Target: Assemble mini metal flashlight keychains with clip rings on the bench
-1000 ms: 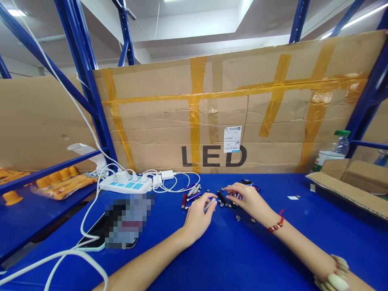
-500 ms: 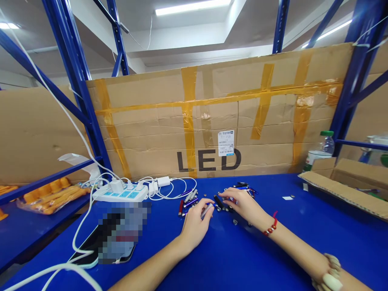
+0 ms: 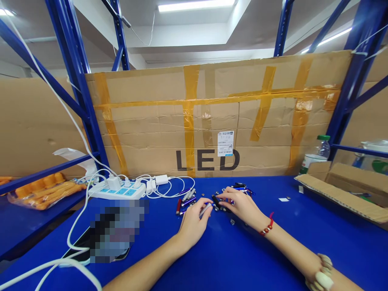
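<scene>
My left hand [image 3: 195, 222] is closed around a small silver tube [image 3: 205, 210], which points up and right between thumb and fingers. Just across from it, my right hand [image 3: 241, 205] has its fingers bent and drawn together over small metal parts; what they pinch is hidden. A short black tube [image 3: 215, 200] lies at the right fingertips, and I cannot tell whether they grip it. Left of my left hand, a pile of slim metal tubes [image 3: 188, 199] in purple, silver and red rests on the blue table [image 3: 218, 258]. More blue and dark tubes [image 3: 242, 186] lie behind my right hand.
A white power strip [image 3: 119, 190] with tangled cables stands at the left, behind a partly blurred phone-like device [image 3: 80, 238]. At the right are an open cardboard box [image 3: 339, 194] and a green-capped bottle [image 3: 317, 153]. A taped cardboard sheet [image 3: 151, 129] closes off the back.
The view has shifted slightly. My left hand still holds the silver tube, and my right hand stays over the small parts with hardly any movement.
</scene>
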`<state>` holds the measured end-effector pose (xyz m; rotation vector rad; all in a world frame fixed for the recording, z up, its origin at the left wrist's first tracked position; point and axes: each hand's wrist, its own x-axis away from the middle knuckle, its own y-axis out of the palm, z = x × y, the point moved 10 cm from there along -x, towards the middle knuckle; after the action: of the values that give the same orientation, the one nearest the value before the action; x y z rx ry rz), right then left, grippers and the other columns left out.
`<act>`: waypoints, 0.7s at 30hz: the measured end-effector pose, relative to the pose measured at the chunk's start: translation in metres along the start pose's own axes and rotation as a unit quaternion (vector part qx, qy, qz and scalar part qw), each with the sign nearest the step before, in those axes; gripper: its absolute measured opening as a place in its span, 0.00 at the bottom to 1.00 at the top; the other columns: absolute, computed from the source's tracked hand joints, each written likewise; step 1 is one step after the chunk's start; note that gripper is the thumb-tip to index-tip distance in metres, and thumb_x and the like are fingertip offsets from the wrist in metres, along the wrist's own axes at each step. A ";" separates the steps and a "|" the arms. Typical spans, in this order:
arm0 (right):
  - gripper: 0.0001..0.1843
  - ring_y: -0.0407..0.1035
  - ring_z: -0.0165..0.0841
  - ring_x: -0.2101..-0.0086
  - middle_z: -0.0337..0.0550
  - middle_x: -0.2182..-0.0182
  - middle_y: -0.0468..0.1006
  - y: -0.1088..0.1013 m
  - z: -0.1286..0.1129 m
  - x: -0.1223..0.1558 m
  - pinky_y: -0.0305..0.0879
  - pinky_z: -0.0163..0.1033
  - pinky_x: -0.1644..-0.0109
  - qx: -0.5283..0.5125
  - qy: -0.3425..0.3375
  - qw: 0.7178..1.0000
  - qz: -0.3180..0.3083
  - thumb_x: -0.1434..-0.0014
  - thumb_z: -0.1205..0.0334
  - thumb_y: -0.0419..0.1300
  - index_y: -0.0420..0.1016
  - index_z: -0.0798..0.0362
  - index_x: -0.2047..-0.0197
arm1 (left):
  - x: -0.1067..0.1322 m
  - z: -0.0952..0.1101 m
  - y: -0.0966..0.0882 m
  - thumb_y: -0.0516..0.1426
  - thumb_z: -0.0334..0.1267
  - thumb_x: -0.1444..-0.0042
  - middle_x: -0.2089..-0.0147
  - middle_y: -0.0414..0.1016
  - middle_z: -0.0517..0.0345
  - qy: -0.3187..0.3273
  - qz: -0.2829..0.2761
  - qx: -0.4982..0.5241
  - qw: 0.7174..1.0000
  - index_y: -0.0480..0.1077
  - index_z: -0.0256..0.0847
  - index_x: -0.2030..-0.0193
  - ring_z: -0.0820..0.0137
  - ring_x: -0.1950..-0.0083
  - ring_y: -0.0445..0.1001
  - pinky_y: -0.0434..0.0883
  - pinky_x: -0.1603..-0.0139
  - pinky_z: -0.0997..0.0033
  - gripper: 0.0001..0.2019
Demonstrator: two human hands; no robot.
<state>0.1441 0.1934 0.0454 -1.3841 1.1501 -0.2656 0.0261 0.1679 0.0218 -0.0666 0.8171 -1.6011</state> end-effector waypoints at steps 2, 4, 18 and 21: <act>0.11 0.69 0.30 0.65 0.40 0.65 0.72 0.001 0.000 0.000 0.64 0.33 0.64 0.002 0.002 1.000 -0.003 0.42 0.61 0.56 0.74 0.48 0.56 | 0.000 0.000 0.000 0.47 0.42 0.42 0.71 0.71 0.60 0.003 0.000 0.002 1.000 0.67 0.41 0.57 0.73 0.68 0.70 0.64 0.63 0.75 0.12; 0.11 0.69 0.31 0.65 0.40 0.66 0.73 0.001 0.000 -0.001 0.64 0.34 0.64 0.005 0.005 1.000 -0.005 0.43 0.61 0.56 0.73 0.48 0.56 | 0.000 -0.001 0.000 0.47 0.42 0.42 0.71 0.71 0.60 0.007 0.000 0.000 1.000 0.67 0.41 0.57 0.73 0.68 0.70 0.64 0.63 0.75 0.12; 0.08 0.70 0.30 0.68 0.36 0.69 0.75 0.002 0.002 -0.001 0.64 0.33 0.67 0.012 0.039 0.999 -0.009 0.47 0.60 0.60 0.73 0.49 0.62 | 0.001 -0.003 0.000 0.48 0.41 0.42 0.65 0.74 0.60 0.002 0.001 -0.004 1.000 0.68 0.45 0.55 0.71 0.63 0.72 0.66 0.62 0.75 0.12; 0.07 0.70 0.30 0.68 0.36 0.68 0.75 0.003 0.002 -0.001 0.64 0.33 0.68 0.018 0.041 0.999 -0.013 0.47 0.60 0.60 0.74 0.49 0.63 | 0.001 0.000 0.001 0.48 0.41 0.42 0.61 0.74 0.61 0.019 -0.002 -0.002 1.000 0.68 0.45 0.55 0.71 0.61 0.72 0.66 0.59 0.75 0.12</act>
<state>0.1444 0.1959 0.0429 -1.3670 1.1896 -0.3619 0.0263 0.1671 0.0210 -0.0412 0.8486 -1.6097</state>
